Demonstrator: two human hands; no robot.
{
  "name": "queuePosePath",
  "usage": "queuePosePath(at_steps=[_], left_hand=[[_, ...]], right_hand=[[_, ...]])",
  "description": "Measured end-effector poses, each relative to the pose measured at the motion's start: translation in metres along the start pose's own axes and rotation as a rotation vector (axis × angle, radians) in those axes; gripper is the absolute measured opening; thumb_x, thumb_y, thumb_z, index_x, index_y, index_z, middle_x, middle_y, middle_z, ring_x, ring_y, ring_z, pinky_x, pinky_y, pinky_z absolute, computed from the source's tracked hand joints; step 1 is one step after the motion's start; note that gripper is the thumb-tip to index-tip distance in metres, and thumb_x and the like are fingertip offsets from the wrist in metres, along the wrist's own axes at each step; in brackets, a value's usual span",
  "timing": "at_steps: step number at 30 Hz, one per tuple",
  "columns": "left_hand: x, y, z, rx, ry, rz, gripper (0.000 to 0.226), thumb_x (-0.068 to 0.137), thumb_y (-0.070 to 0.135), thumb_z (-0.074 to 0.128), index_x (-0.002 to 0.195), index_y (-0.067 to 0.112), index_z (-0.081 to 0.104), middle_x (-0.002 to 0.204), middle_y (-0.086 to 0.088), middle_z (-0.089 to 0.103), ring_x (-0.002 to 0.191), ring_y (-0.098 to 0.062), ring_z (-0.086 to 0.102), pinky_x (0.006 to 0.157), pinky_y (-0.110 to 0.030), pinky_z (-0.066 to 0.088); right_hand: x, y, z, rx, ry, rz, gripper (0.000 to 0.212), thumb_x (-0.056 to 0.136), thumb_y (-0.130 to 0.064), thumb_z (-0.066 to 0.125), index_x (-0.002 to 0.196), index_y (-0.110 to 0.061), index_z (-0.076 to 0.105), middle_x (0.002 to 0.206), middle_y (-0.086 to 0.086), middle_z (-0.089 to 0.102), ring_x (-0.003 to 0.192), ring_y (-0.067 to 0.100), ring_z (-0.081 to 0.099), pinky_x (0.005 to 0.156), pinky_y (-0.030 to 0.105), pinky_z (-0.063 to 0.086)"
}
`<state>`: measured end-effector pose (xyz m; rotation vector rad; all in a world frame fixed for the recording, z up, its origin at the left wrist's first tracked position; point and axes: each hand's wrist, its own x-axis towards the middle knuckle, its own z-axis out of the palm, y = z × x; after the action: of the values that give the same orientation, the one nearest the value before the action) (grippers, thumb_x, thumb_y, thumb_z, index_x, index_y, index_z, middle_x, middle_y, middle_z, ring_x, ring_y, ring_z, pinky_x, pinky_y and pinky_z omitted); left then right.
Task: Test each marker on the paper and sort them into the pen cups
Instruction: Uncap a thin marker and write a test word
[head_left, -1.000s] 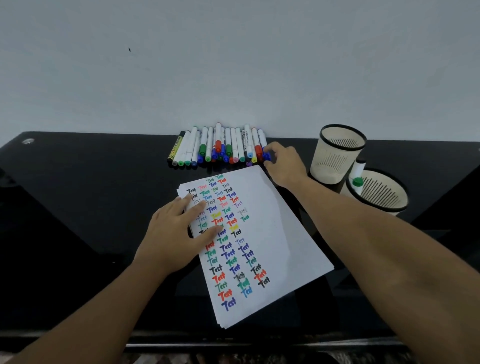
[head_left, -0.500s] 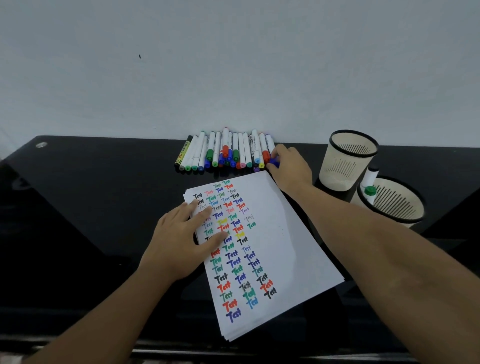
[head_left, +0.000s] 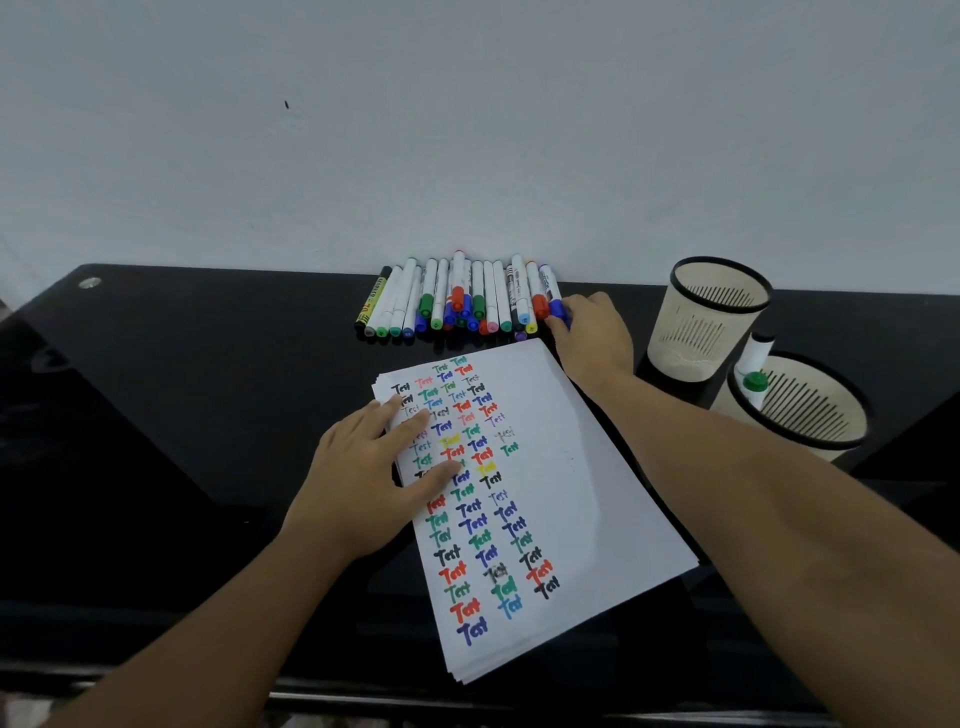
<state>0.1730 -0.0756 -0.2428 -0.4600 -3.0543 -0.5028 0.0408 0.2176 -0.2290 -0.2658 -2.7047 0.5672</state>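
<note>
On the black desk (head_left: 182, 415) the stack of paper (head_left: 587, 467) lies angled, its left half filled with coloured "Test" marks. The left hand (head_left: 374, 478) rests on it with fingers flat and relaxed, pinning the sheet. Two pen cups stand well off to the right: the far cup (head_left: 717, 317) looks empty, while the near cup (head_left: 800, 410) holds one green-capped marker (head_left: 754, 382).

The row of markers (head_left: 457, 299) lies along the wall just beyond the paper. The right hand (head_left: 592, 338) reaches its right end, fingertips touching the blue-capped marker (head_left: 555, 304); whether they pinch it or merely touch cannot be told from here (the fingers are foreshortened).

To do this well, draw that end marker sideways clear of its neighbours, so the stacked row does not roll, and keep the paper pinned for the test stroke.
</note>
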Motion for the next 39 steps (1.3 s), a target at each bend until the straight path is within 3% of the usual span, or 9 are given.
queuePosePath(at_steps=[7,11,14,18,21,23,27,32,39], left_hand=[[0.001,0.0,0.0,-0.009,0.016,0.009,0.097,0.077,0.096,0.019,0.156,0.042,0.033,0.166,0.007,0.024,0.153,-0.014,0.017,0.126,-0.041,0.013],[0.001,0.001,0.0,-0.015,0.026,0.013,0.095,0.078,0.095,0.021,0.155,0.041,0.035,0.166,0.007,0.026,0.152,-0.014,0.019,0.125,-0.041,0.014],[0.001,0.0,0.0,-0.018,0.031,0.013,0.095,0.078,0.096,0.022,0.154,0.041,0.036,0.165,0.007,0.026,0.152,-0.014,0.02,0.125,-0.042,0.015],[0.001,0.001,0.0,-0.023,0.031,0.013,0.09,0.081,0.093,0.028,0.155,0.04,0.036,0.166,0.006,0.025,0.152,-0.014,0.018,0.125,-0.041,0.013],[-0.001,0.001,-0.001,-0.039,0.041,0.017,0.09,0.082,0.092,0.03,0.154,0.039,0.038,0.165,0.005,0.027,0.152,-0.015,0.019,0.125,-0.041,0.014],[-0.001,0.002,-0.002,-0.06,0.058,0.017,0.095,0.078,0.095,0.026,0.153,0.038,0.042,0.164,0.003,0.03,0.152,-0.017,0.023,0.125,-0.043,0.017],[-0.005,0.002,-0.002,-0.097,0.096,0.034,0.093,0.079,0.091,0.029,0.151,0.035,0.045,0.161,0.001,0.036,0.15,-0.018,0.026,0.123,-0.044,0.022],[-0.004,0.001,0.0,-0.086,0.152,0.086,0.074,0.09,0.074,0.049,0.15,0.03,0.048,0.151,0.005,0.047,0.14,-0.013,0.034,0.116,-0.038,0.03],[-0.005,0.001,0.002,-0.095,0.216,0.163,0.067,0.093,0.066,0.05,0.147,0.026,0.053,0.131,0.006,0.061,0.123,-0.012,0.048,0.101,-0.032,0.043]], right_hand=[[-0.016,-0.012,-0.012,0.187,0.272,0.011,0.028,0.107,-0.028,0.053,0.127,-0.011,0.063,0.123,0.01,0.053,0.09,0.015,0.051,0.074,0.027,0.042],[-0.024,-0.026,-0.031,0.306,0.466,-0.149,0.021,0.104,-0.026,0.059,0.117,-0.01,0.065,0.115,0.01,0.055,0.092,0.016,0.055,0.076,0.028,0.05],[-0.031,-0.037,-0.046,0.324,0.551,-0.284,0.02,0.105,-0.025,0.056,0.111,-0.007,0.063,0.112,0.009,0.055,0.093,0.012,0.053,0.077,0.016,0.043],[-0.059,-0.057,-0.072,0.442,0.325,-0.398,0.023,0.111,-0.028,0.046,0.112,-0.008,0.056,0.095,0.005,0.06,0.076,0.013,0.054,0.063,0.026,0.042],[-0.08,-0.066,-0.074,0.261,0.104,-0.493,0.036,0.112,-0.038,0.035,0.134,-0.016,0.054,0.111,0.006,0.067,0.093,0.022,0.065,0.078,0.041,0.055],[-0.093,-0.067,-0.065,0.19,-0.084,-0.489,0.042,0.113,-0.039,0.032,0.149,-0.021,0.044,0.117,0.004,0.068,0.1,0.019,0.065,0.082,0.039,0.054],[-0.113,-0.054,-0.051,0.157,-0.42,-0.369,0.027,0.11,-0.025,0.04,0.135,-0.014,0.043,0.084,0.005,0.061,0.072,0.02,0.058,0.064,0.043,0.048],[-0.113,-0.042,-0.053,-0.172,-0.484,-0.462,0.038,0.112,-0.045,0.03,0.149,-0.036,0.036,0.112,0.0,0.057,0.091,0.02,0.06,0.075,0.041,0.055],[-0.123,-0.048,-0.051,-0.229,-0.507,-0.531,0.038,0.112,-0.045,0.028,0.135,-0.023,0.048,0.11,0.0,0.063,0.093,0.018,0.06,0.079,0.042,0.054]])
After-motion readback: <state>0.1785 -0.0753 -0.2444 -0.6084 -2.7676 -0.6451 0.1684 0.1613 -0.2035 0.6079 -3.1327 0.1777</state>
